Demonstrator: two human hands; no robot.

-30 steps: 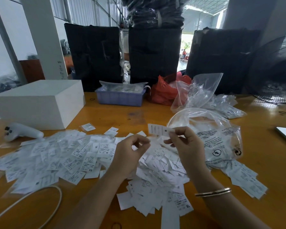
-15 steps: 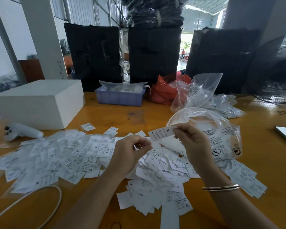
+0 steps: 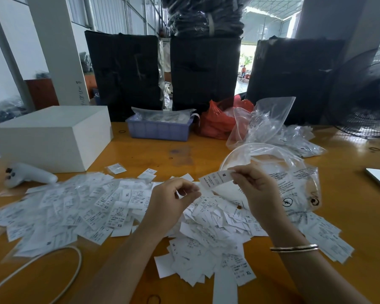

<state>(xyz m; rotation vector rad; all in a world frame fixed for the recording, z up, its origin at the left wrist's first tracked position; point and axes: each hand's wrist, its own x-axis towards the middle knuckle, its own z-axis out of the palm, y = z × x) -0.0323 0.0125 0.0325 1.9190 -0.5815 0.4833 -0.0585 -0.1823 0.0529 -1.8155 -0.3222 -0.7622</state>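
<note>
Sorting looks barely begun: the right hand (image 3: 257, 189) pinches 1 M label (image 3: 216, 179) mid-frame, the left hand (image 3: 173, 200) curls, its hold unclear, above the unsorted label heap (image 3: 97, 207)
</note>
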